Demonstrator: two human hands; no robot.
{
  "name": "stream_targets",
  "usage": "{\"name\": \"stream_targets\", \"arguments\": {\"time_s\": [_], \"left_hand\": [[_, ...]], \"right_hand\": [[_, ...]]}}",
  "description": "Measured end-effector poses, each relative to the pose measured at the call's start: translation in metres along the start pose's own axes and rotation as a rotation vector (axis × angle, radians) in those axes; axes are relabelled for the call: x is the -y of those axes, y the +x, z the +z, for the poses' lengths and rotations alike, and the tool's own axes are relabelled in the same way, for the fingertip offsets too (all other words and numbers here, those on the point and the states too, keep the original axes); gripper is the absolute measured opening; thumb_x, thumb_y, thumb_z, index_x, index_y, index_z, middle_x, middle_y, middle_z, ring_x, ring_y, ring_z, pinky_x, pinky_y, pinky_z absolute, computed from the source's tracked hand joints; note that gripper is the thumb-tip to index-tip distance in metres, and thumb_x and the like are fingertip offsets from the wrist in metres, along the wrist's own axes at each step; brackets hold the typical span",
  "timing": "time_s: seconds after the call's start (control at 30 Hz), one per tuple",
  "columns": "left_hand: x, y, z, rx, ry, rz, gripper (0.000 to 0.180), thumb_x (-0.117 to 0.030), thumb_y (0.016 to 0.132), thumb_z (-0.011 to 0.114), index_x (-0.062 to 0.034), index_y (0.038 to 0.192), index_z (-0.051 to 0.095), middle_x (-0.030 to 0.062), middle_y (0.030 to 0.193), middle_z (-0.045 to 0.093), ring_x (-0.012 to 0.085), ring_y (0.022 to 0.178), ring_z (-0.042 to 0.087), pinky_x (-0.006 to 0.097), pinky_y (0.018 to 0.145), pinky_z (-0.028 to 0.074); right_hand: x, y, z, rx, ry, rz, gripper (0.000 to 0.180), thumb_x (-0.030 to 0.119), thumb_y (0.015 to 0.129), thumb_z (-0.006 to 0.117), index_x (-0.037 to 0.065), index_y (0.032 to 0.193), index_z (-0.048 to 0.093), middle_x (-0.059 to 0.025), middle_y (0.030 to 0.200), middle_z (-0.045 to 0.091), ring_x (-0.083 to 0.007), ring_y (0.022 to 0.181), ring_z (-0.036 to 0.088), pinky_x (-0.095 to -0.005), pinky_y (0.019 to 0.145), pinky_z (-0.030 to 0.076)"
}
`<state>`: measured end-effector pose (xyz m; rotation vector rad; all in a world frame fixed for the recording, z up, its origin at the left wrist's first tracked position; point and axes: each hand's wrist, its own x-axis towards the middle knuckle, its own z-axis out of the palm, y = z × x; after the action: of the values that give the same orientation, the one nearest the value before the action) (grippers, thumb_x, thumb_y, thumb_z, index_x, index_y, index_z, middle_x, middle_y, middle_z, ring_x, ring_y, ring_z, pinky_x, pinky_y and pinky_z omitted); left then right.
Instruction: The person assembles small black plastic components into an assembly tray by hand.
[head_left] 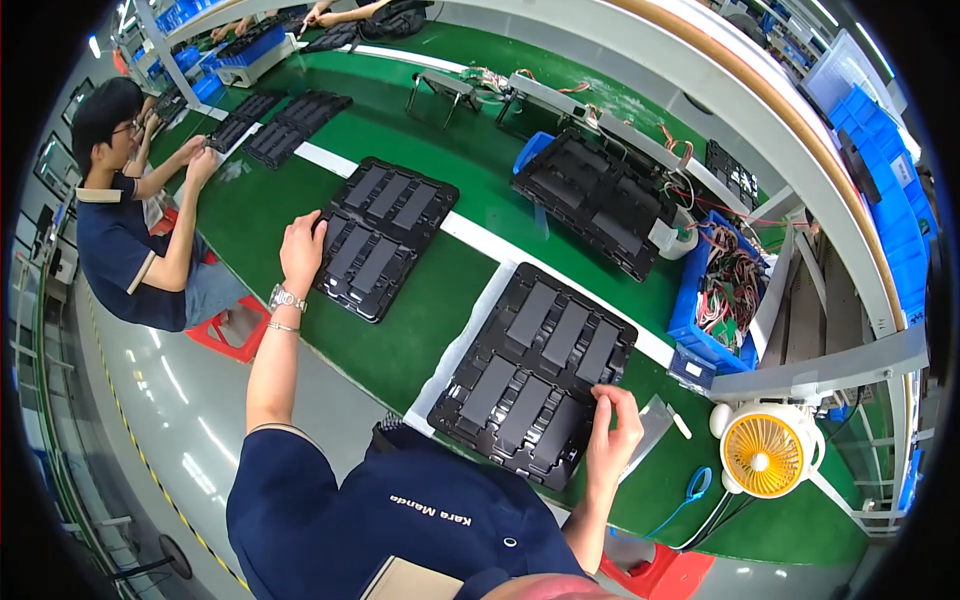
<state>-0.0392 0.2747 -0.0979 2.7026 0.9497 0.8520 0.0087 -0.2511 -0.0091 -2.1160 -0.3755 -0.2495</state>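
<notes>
- Black moulded tray (498,350): ten o'clock from right hand (613,435), long axis one-to-seven
- Right fingers half-curled, hold unclear
- Left hand (303,250) half-open, second tray (400,238) at three o'clock, grip unclear

Navy-blue, short-sleeved fabric shirt (400,535) with white lettering (430,508) and a beige fabric panel (410,583).
On the left wrist (286,312): 1 silver-coloured metal watch (286,298), 1 slim metallic bracelet (283,327).

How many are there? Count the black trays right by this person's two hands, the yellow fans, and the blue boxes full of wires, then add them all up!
Black trays: 2, one by the left hand, one by the right hand
Yellow fan: 1
Blue wire box: 1
Total: 4
</notes>
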Motion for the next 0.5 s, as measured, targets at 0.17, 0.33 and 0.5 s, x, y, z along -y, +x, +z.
{"name": "stream_targets", "arguments": {"time_s": [0.17, 0.33, 0.5], "left_hand": [[0.002, 0.007, 0.002, 0.027, -0.022, 0.008, 0.031, -0.026, 0.095, 0.058, -0.0080, 0.118, 0.066, 0.0115, 0.115, 0.065, 0.0321, 0.103, 0.060, 0.041, 0.091, 0.048], [0.024, 0.010, 0.005, 0.042, -0.011, 0.039, 0.034, -0.029, 0.096, 0.057, -0.0084, 0.122, 0.064, 0.0117, 0.119, 0.065, 0.0322, 0.105, 0.061, 0.041, 0.092, 0.048], [0.005, 0.012, 0.003, -0.104, 0.052, 0.197, 0.035, -0.022, 0.095, 0.059, -0.0053, 0.126, 0.060, 0.0125, 0.120, 0.064, 0.0328, 0.113, 0.057, 0.041, 0.098, 0.044]], "right_hand": [[0.023, 0.035, 0.018, 0.171, -0.126, -0.298, 0.009, -0.001, 0.083, 0.064, 0.001, 0.092, 0.064, -0.0123, 0.086, 0.064, -0.0304, 0.079, 0.061, -0.0383, 0.073, 0.049], [0.028, 0.075, 0.062, 0.400, -0.298, -0.488, 0.035, 0.009, 0.077, 0.072, 0.002, 0.109, 0.059, -0.0126, 0.107, 0.061, -0.0307, 0.103, 0.057, -0.0411, 0.090, 0.047], [0.032, 0.097, 0.086, 0.430, -0.632, -0.725, 0.040, 0.020, 0.075, 0.075, -0.002, 0.105, 0.059, -0.0165, 0.109, 0.062, -0.0300, 0.105, 0.058, -0.0435, 0.102, 0.042]]}}
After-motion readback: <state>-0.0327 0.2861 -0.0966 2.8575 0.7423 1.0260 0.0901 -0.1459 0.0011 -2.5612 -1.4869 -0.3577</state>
